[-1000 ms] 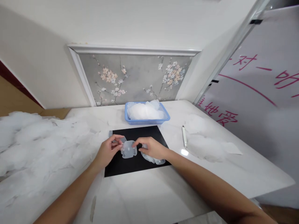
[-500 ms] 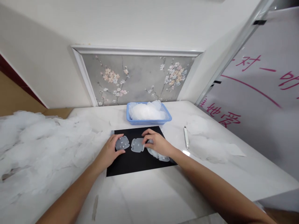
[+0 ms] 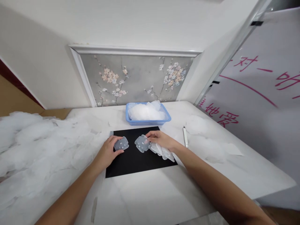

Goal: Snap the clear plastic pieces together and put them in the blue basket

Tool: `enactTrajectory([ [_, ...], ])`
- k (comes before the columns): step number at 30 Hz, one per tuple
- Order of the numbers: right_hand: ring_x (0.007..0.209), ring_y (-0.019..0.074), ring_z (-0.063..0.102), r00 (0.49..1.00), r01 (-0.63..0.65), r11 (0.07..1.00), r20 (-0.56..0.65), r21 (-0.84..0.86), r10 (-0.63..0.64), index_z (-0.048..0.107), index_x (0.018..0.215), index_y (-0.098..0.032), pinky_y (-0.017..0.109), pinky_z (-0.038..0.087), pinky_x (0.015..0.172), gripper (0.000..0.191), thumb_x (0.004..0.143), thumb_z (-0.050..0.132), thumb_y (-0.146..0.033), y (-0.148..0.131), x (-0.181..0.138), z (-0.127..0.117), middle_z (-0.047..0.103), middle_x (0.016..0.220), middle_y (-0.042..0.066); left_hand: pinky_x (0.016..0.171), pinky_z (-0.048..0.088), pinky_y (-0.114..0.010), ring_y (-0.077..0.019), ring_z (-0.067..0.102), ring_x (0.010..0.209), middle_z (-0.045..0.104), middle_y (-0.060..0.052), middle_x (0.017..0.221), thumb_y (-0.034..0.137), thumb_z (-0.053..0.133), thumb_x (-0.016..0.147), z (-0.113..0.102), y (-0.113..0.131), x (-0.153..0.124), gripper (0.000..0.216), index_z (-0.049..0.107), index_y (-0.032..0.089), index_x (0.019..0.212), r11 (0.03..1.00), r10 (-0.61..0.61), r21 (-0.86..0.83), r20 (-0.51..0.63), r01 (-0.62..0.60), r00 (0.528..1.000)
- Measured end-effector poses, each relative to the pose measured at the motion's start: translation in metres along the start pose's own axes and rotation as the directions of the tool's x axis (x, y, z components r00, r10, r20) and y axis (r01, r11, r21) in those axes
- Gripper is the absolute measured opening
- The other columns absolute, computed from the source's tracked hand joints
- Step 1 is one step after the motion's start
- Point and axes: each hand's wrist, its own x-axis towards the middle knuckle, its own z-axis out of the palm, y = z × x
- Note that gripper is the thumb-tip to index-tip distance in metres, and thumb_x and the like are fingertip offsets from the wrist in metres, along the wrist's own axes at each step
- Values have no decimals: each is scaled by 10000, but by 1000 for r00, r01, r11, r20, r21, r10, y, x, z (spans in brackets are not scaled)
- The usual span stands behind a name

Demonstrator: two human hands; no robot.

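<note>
The left hand (image 3: 109, 153) lay on the left part of a black mat (image 3: 133, 164), its thumb and fingers spread apart in a curve around the left piece (image 3: 122, 143), a flat translucent plate with notched edges and small pale spots. The fingers touched the plate's far left edge, while the thumb stood apart on the near side; whether they gripped it could not be told.

The right hand (image 3: 162, 140) was nearly closed, its thumb and fingertips pinching the right edge of the right piece (image 3: 141, 144), a similar plate over the middle of the mat. The 2 plates were apart, with black showing between them. Beneath the right hand, a fanned stack (image 3: 161, 151) of translucent pieces sat at the right side of the mat; whether the palm touched it was hidden.

On the far side of the mat stood a blue basket (image 3: 130, 122) heaped with whitish pieces. A large pile (image 3: 37, 150) of such pieces covered the left of the white table (image 3: 145, 193). To the right lay 1 slim white tool (image 3: 185, 137).
</note>
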Motion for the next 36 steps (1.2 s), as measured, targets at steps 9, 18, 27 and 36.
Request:
enactTrajectory([
  [9,729,150,616,1000,16,999,17,44,-17,670,870,-176,263,455,700,188,703,727,-240,5,4,-1,694,787,21,868,479,-365,-227,583,969,663,-33,1069,120,695,625,-2,7,1,519,648,265,1120,985,-137,-108,-37,133,990],
  [18,708,162,608,998,62,997,25,36,-62,689,835,-169,278,449,676,193,666,735,-250,5,3,2,698,760,34,682,483,-303,-200,639,720,736,-27,791,356,612,732,-8,4,5,232,745,216,859,945,-224,-256,-51,204,973],
  [27,508,95,501,999,-20,972,29,235,14,618,708,-170,219,378,504,188,672,721,-323,-3,-1,0,603,594,-21,475,413,-235,-86,473,432,670,0,628,416,671,725,-8,10,4,276,718,172,844,825,-298,-490,44,281,953],
  [36,387,65,342,933,-236,922,337,307,126,670,973,-140,203,300,395,481,760,672,-570,-9,-14,20,412,472,-79,832,549,-333,-210,666,981,717,-69,1095,323,612,837,1,25,-8,152,730,228,853,921,104,-378,14,-91,994],
])
